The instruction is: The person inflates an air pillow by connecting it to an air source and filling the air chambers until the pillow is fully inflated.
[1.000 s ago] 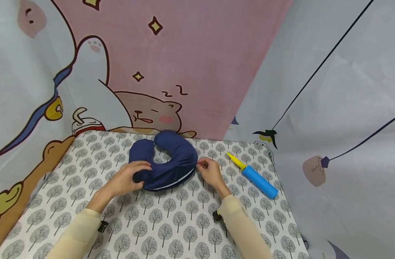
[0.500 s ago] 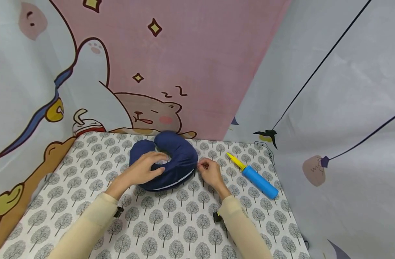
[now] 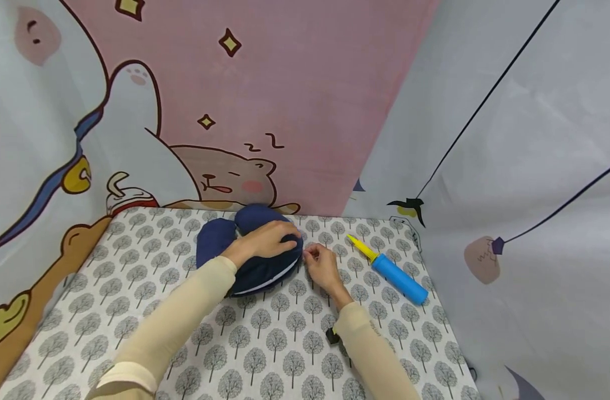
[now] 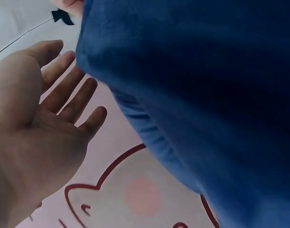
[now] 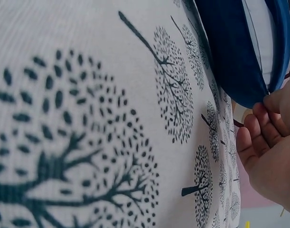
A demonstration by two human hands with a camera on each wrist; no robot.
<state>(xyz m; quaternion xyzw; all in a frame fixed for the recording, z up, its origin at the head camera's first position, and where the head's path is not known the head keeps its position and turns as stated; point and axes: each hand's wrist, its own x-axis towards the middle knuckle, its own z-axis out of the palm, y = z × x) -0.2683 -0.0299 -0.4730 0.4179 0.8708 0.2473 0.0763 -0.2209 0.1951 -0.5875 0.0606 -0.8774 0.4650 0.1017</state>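
Note:
A navy U-shaped neck pillow (image 3: 265, 272) lies near the back of the table, its two ends toward the wall. Along its near edge the zipper is undone, and a white inside (image 5: 259, 35) shows through the slit in the right wrist view. At the slit's end my right hand (image 3: 324, 266) pinches the zipper pull, which the fingertips mostly hide. My left hand (image 3: 267, 239) reaches over the pillow's right side, fingers loosely extended. In the left wrist view that hand (image 4: 45, 114) is beside the blue fabric (image 4: 182, 85), fingertips close to its edge.
To the right lies a blue hand pump (image 3: 399, 279) with a yellow nozzle (image 3: 361, 246). A tree-print cloth (image 3: 265, 355) covers the table. Cartoon-printed fabric walls (image 3: 295, 100) stand behind and at both sides.
My left hand has moved from the pillow's left side across to its right side. The right hand stays at the zipper's right end. The view has shifted slightly.

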